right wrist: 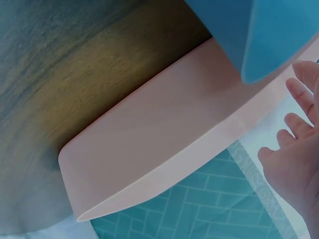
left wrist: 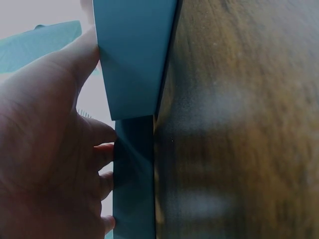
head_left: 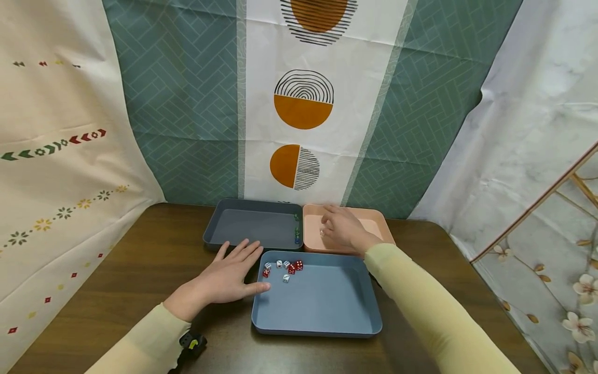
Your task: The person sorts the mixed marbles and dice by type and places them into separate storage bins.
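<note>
My left hand (head_left: 229, 278) is spread flat, palm down, beside the left edge of the blue tray (head_left: 327, 311). Its thumb reaches over that tray's rim, and its fingertips lie at the near rim of the dark grey tray (head_left: 254, 223). My right hand (head_left: 343, 226) is over the peach tray (head_left: 374, 226) with its fingers loosely bent. A small white die (head_left: 322, 232) shows below those fingers. In the right wrist view the fingers (right wrist: 299, 124) stand apart with nothing seen between them. White dice (head_left: 286, 279) and red dice (head_left: 299, 265) lie in the blue tray's far left corner.
Several small green and blue dice (head_left: 297, 234) line the right side of the dark grey tray. All three trays stand close together on a brown wooden table (head_left: 154, 249). A patterned curtain (head_left: 303, 171) hangs right behind the two far trays.
</note>
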A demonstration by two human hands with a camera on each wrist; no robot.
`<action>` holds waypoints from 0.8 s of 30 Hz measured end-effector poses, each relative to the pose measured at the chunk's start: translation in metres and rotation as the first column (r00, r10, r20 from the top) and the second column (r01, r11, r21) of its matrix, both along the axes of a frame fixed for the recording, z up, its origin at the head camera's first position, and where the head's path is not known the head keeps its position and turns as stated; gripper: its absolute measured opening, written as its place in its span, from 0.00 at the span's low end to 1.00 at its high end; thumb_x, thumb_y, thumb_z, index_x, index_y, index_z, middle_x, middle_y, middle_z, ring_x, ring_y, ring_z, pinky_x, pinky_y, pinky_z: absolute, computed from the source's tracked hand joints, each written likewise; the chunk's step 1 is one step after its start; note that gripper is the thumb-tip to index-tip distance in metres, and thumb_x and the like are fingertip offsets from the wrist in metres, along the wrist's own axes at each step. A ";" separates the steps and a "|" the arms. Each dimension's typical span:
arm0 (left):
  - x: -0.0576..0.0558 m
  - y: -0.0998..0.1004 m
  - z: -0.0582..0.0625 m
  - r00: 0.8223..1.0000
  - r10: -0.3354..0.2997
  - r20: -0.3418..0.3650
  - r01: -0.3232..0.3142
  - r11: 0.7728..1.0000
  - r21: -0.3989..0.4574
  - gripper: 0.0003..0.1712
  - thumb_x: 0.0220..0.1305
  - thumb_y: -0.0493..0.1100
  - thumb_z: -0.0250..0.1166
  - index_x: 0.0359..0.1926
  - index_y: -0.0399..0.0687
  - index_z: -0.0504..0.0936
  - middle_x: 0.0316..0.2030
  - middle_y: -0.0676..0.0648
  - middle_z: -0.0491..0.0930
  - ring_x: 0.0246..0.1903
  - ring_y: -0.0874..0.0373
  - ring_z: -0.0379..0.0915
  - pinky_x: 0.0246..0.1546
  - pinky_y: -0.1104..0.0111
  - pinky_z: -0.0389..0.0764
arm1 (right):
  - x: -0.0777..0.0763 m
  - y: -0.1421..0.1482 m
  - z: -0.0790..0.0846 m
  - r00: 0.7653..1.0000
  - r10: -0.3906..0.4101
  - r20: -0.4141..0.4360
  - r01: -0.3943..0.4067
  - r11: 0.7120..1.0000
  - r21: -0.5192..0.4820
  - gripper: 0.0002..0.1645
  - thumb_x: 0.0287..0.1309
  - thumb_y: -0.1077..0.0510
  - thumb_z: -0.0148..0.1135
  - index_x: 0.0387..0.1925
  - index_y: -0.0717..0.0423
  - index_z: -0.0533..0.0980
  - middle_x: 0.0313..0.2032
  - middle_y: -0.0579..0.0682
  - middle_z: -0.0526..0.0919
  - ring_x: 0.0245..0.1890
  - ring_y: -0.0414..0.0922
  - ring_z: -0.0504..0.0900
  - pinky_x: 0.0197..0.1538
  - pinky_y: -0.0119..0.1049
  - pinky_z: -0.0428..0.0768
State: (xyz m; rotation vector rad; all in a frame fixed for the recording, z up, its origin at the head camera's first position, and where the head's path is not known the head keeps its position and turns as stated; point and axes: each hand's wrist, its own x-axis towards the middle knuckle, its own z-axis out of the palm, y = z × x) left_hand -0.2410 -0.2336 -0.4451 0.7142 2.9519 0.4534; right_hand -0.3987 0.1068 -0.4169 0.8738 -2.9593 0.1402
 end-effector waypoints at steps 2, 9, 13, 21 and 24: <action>0.000 0.000 -0.001 1.000 0.002 -0.003 -0.002 1.000 -0.004 0.64 0.72 0.84 0.56 0.88 0.42 0.59 0.87 0.41 0.54 0.87 0.38 0.41 0.80 0.30 0.34 | 0.002 0.002 0.002 1.000 0.006 -0.008 -0.007 1.000 -0.004 0.16 0.78 0.54 0.69 0.58 0.58 0.85 0.82 0.62 0.65 0.83 0.61 0.60 0.83 0.61 0.58; -0.003 0.000 -0.002 1.000 -0.001 -0.002 0.001 1.000 -0.002 0.64 0.71 0.84 0.56 0.88 0.42 0.59 0.87 0.41 0.53 0.87 0.38 0.41 0.80 0.30 0.34 | 0.011 0.008 0.007 0.999 0.038 -0.020 -0.039 0.997 -0.061 0.16 0.77 0.56 0.69 0.58 0.61 0.85 0.81 0.65 0.66 0.83 0.63 0.61 0.82 0.63 0.58; -0.003 0.000 -0.003 1.000 0.002 0.006 -0.002 1.000 -0.008 0.65 0.71 0.84 0.55 0.88 0.43 0.58 0.87 0.41 0.53 0.87 0.38 0.41 0.80 0.30 0.34 | 0.019 0.007 0.006 0.997 0.074 -0.027 -0.077 0.991 -0.106 0.19 0.77 0.55 0.68 0.61 0.62 0.84 0.81 0.66 0.66 0.82 0.65 0.61 0.82 0.63 0.59; -0.003 0.000 -0.001 1.000 -0.004 0.000 0.004 1.000 -0.007 0.64 0.71 0.83 0.56 0.88 0.42 0.59 0.87 0.40 0.54 0.87 0.36 0.42 0.80 0.29 0.35 | 0.046 0.001 0.013 0.990 0.142 -0.022 -0.143 0.974 -0.177 0.18 0.76 0.56 0.71 0.61 0.60 0.86 0.82 0.64 0.65 0.82 0.65 0.62 0.81 0.61 0.63; -0.002 0.000 -0.001 1.000 -0.006 0.001 0.006 1.000 -0.007 0.64 0.72 0.83 0.56 0.88 0.42 0.59 0.87 0.40 0.54 0.87 0.36 0.42 0.80 0.29 0.35 | 0.056 -0.001 0.013 0.986 0.168 -0.007 -0.166 0.969 -0.181 0.17 0.77 0.55 0.71 0.60 0.59 0.86 0.82 0.63 0.65 0.83 0.64 0.61 0.81 0.60 0.62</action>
